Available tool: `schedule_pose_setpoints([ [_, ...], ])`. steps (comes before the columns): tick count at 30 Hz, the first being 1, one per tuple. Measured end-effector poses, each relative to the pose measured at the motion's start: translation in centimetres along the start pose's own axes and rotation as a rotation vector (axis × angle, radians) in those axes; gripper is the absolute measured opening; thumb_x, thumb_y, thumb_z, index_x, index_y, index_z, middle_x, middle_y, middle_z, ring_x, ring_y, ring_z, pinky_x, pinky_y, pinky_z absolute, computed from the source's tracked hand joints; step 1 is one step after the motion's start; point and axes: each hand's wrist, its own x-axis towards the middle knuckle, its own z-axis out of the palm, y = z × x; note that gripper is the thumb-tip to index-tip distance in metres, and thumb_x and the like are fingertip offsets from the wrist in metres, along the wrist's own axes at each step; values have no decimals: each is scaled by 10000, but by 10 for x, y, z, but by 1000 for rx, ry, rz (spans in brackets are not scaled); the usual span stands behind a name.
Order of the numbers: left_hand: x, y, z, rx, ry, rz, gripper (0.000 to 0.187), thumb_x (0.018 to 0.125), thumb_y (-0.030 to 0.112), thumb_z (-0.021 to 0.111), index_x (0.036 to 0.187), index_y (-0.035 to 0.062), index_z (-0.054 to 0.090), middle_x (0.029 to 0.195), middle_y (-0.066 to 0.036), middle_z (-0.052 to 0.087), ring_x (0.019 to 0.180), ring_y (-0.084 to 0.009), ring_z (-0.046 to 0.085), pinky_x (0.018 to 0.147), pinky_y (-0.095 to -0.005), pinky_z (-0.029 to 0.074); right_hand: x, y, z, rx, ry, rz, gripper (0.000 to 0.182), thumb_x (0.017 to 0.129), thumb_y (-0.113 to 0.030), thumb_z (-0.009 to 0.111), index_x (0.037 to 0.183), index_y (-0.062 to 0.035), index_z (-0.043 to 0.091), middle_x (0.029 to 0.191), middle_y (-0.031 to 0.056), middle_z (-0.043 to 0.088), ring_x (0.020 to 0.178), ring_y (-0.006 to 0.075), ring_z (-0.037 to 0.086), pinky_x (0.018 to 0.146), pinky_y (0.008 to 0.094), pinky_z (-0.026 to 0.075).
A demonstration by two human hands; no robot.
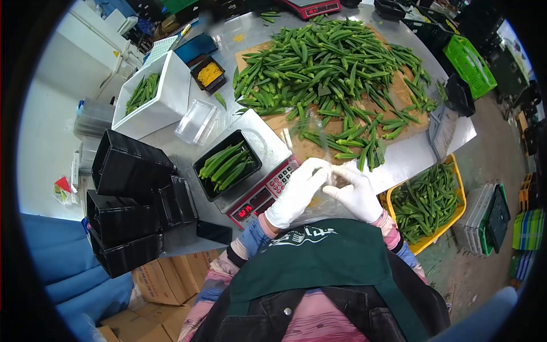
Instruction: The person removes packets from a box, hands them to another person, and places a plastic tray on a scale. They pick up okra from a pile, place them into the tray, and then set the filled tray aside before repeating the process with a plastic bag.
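Note:
Both hands wear white gloves and meet in front of my green apron. My left hand (297,191) and my right hand (354,192) each grip an edge of a clear plastic bag (322,165), which they hold up near the table's front edge. Just left of my left hand stands a digital scale (268,149) with a red display. On it rests a black tray (200,167) holding several okra pods (227,164). A large heap of okra (333,68) lies spread on cardboard beyond the bag.
Stacks of black trays (128,199) sit at the left. A white foam box (171,100) holds more okra. A yellow crate of okra (453,219) stands on the floor at the right, green crates (470,65) farther back. Cardboard boxes (162,279) lie below.

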Motion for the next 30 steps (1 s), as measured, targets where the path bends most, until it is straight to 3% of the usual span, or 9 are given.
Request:
schedule_pose_setpoints([
  [5,5,5,11,-167,80,41,309,1015,81,542,1305,-25,526,1153,-122,650,1021,-161,645,865,-297,549,6,31,4,360,226,261,255,948,-127,656,1167,2,661,996,57,701,771,111,649,665,225,511],
  [10,13,15,-19,71,734,398,533,902,-24,674,1389,21,464,1276,-118,577,1154,-195,574,992,-332,473,6,51,-24,542,264,385,226,980,-116,591,1157,1,666,966,30,706,767,68,641,650,204,492],
  [12,17,3,-37,-81,441,234,742,912,74,690,1533,69,284,1433,-134,453,1305,-237,464,1105,-397,381,7,37,-23,596,249,390,203,991,-106,565,1117,1,683,882,13,695,732,57,625,627,212,492],
  [14,11,9,-27,-899,-11,-55,916,905,237,722,1594,129,129,1551,-142,313,1387,-278,384,1123,-442,364,9,38,-17,539,80,245,198,983,-119,557,1032,-11,715,887,35,714,726,81,645,629,235,512],
  [17,11,18,-7,-901,-181,-132,1168,786,468,808,1607,200,23,1600,-130,219,1428,-309,319,1157,-491,322,9,27,0,246,-162,343,264,961,-269,594,1088,-75,722,877,110,731,744,147,678,696,318,534],
  [20,9,12,-7,-676,-140,-22,1343,656,538,884,1604,231,-17,1591,-129,217,1422,-327,315,1170,-507,316,7,40,18,150,-75,162,278,945,-281,609,1058,-44,700,861,128,721,769,274,695,714,362,532],
  [25,8,36,0,-634,-152,103,1327,701,335,874,1587,259,-112,1530,-160,228,1335,-345,406,1105,-553,398,4,25,12,-164,21,-21,288,907,-344,681,1031,-87,725,853,108,706,779,308,679,695,377,533],
  [28,6,32,-4,-579,-54,63,1245,734,442,812,1597,235,-62,1471,-178,314,1310,-359,424,1100,-539,397,10,-13,-16,-190,228,-55,296,880,-347,725,1050,-104,728,868,82,705,785,273,678,708,360,534],
  [30,6,33,2,-531,-35,34,1200,752,443,793,1600,238,-32,1439,-153,364,1281,-313,464,1078,-510,432,9,-37,-28,233,-13,-16,318,884,-285,743,1112,-66,703,905,49,714,828,160,675,769,302,530],
])
